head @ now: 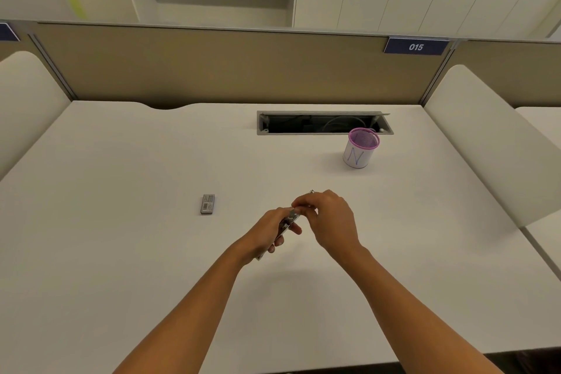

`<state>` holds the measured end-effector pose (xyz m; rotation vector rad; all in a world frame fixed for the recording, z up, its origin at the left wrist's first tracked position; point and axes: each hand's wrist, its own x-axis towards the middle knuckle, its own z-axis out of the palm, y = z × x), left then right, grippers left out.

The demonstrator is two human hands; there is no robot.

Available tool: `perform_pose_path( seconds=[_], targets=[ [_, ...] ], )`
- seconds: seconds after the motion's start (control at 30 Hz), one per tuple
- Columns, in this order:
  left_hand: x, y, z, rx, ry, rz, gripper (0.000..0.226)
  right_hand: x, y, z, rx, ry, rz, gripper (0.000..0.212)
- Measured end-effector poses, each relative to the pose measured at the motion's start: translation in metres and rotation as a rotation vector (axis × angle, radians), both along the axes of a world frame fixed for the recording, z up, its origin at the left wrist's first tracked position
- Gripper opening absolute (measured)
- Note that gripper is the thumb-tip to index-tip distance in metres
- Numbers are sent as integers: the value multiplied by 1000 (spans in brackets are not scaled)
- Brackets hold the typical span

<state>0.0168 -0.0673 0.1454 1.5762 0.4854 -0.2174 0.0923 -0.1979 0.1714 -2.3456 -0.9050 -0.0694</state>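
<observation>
**The tool runs on a diagonal between your two hands**

You hold the slim metal tool (290, 217) above the desk (151, 252), in front of you and a little right of centre. Its long axis slants from near-left to far-right. The near end pokes out below your left hand (274, 229), and the far tip shows just past the knuckles of your right hand (329, 215).

Your left hand is wrapped round the lower half of the tool, fingers curled under it. Your right hand comes over from the right and pinches the upper half with its fingertips. The two hands nearly touch at the middle, where a small metal mechanism shows. What kind of tool it is cannot be told for sure.

Any pull or slide will probably have to follow that diagonal, with the left hand as the anchor and the right doing the fine work.

The small grey box (207, 204) with a barcode lies flat, well apart to the left and nearer your left hand. The mesh pen cup (359, 150) stands beyond your right hand.
</observation>
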Motion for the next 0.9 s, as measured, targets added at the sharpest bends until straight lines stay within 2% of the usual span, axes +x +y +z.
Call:
perform_pose_path(
  seconds=[0.17, 0.9],
  targets=[
    [-2, -1, 2, -6, 11, -1, 34, 2, 2, 1, -56, -116, -1, 13],
    [0, -6, 7, -21, 25, 2, 34, 0, 1, -3, -201, -195, -10, 14]
  ],
)
